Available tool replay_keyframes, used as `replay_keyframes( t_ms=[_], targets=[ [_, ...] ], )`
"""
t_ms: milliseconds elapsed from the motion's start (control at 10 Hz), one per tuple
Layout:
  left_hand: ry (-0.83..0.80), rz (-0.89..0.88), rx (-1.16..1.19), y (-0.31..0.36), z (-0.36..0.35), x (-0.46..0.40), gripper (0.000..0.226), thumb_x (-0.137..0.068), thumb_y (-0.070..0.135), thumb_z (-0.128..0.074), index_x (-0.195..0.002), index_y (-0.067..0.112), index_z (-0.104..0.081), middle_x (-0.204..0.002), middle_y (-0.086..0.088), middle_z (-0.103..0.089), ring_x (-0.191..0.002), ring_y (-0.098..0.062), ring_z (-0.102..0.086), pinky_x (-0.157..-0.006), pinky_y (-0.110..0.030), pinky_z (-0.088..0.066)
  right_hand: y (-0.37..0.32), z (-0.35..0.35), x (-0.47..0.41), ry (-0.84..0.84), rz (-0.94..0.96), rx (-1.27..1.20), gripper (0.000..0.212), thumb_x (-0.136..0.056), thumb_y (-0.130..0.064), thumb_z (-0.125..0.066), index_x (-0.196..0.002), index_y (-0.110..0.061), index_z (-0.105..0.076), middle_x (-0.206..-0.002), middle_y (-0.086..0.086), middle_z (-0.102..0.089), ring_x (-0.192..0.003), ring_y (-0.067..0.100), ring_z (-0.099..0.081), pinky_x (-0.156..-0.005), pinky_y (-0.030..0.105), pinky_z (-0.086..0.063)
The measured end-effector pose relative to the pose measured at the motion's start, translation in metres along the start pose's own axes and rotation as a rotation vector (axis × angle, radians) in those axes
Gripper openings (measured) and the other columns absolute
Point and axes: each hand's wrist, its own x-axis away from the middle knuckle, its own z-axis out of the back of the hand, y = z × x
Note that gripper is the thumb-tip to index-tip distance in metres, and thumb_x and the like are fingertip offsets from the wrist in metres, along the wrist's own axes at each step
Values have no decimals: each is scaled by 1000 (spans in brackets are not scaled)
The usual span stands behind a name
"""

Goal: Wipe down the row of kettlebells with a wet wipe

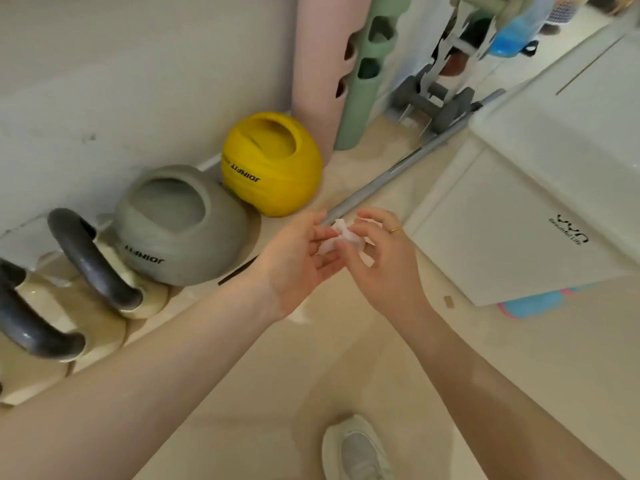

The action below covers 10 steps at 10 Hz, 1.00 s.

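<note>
- Right now both of my hands are out in front of me above the pale floor (284, 393), meeting at a crumpled white wet wipe (341, 237).
- My left hand (294, 261) is turned palm up, its fingers curled in loosely, with the fingertips touching the left side of the wipe.
- My right hand (384, 258) pinches the wipe from the other side, thumb and first fingers closed on it, and a thin gold ring (396, 231) shows on one finger.
- So the wipe sits bunched between the two hands, held up clear of the floor and not touching any weight.
- To the left of my left hand, along the wall, stands the row: a yellow kettlebell (272, 164) is nearest my fingertips, just beyond them.
- Beside that, further left, is a grey kettlebell (180, 226), the two almost touching.
- Further left again, close to my left forearm, are two cream kettlebells with dark handles, the nearer one (93, 261) and another (31, 327) at the edge of view.
- Beyond my hands a grey metal bar (408, 164) lies on the floor, running away toward a rack of dumbbells (440, 102).
- To the right of my right hand is a white box (519, 216) with dark lettering.
- Below my hands, the toe of a light shoe (356, 448) shows on the floor.
</note>
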Motion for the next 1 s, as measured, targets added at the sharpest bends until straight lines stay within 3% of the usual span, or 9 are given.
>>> replay_keyframes(
  t_ms=[100, 200, 300, 400, 500, 700, 800, 900, 1000],
  targets=[
    [-49, -37, -114, -1, -63, -28, 34, -93, 32, -39, -86, 10, -63, -82, -5, -69, -83, -18, -63, -82, -29, -50, 33, 59, -15, 48, 10, 135, 20, -80, -22, -69, -93, -8, -67, -121, 8, -45, -105, 21, -53, -79, 27, -44],
    [-108, -158, -365, -2, -127, -45, 27, -88, 35, -44, -78, 25, -67, -85, 8, -71, -93, -11, -63, -90, -31, -42, 55, 123, -33, 174, -18, 237, 18, -79, -25, -66, -88, -9, -70, -106, 7, -47, -88, 26, -50, -71, 31, -40],
    [-123, -316, -560, 2, -185, -58, 19, -85, 38, -49, -87, 29, -66, -95, 12, -66, -95, -6, -59, -89, -26, -44, 65, 187, -47, 262, -2, 175, 11, -82, -14, -61, -87, -12, -71, -92, 4, -47, -71, 11, -48, -65, 13, -37],
    [-82, -611, -911, 6, -227, -72, 21, -95, 26, -43, -106, 25, -61, -100, 19, -59, -91, 8, -52, -81, -3, -37, 71, 242, -64, 380, -27, 212, 15, -86, -6, -57, -98, -12, -64, -90, 3, -55, -62, 7, -44, -64, 5, -35],
    [-101, -797, -1153, 7, -249, -86, 28, -97, 21, -41, -115, 16, -61, -108, 12, -57, -89, 8, -49, -77, 5, -31, 79, 274, -81, 453, -102, 255, 22, -83, -1, -51, -103, -12, -52, -92, 2, -55, -67, 13, -48, -63, 21, -36],
    [-90, -821, -1219, 7, -254, -98, 25, -96, 18, -42, -109, 12, -64, -101, 12, -55, -87, 23, -46, -76, 3, -33, 100, 287, -110, 186, -178, 421, 32, -82, 5, -43, -100, -6, -66, -112, 10, -58, -95, 26, -56, -77, 25, -40],
    [-52, -763, -1224, 14, -242, -99, 27, -97, 19, -41, -112, 13, -62, -99, 13, -56, -86, 14, -50, -74, 3, -34, 102, 283, -115, -18, -277, 624, 24, -87, -10, -40, -82, -6, -63, -83, 11, -63, -85, 35, -56, -67, 34, -44],
    [33, -735, -1205, 16, -221, -99, 26, -97, 19, -41, -112, 12, -61, -90, 24, -51, -83, 6, -52, -70, 2, -36, 91, 273, -120, -41, -326, 762, 28, -91, -16, -35, -65, -6, -40, -61, 3, -40, -67, 29, -41, -51, 30, -25],
    [142, -694, -1178, 17, -189, -94, 22, -96, 17, -44, -107, 12, -62, -87, 25, -48, -79, 7, -53, -68, 1, -35, 72, 247, -126, 191, -97, 792, 21, -94, -19, -38, -92, -4, -53, -91, 12, -55, -78, 29, -44, -63, 36, -30]
  ],
)
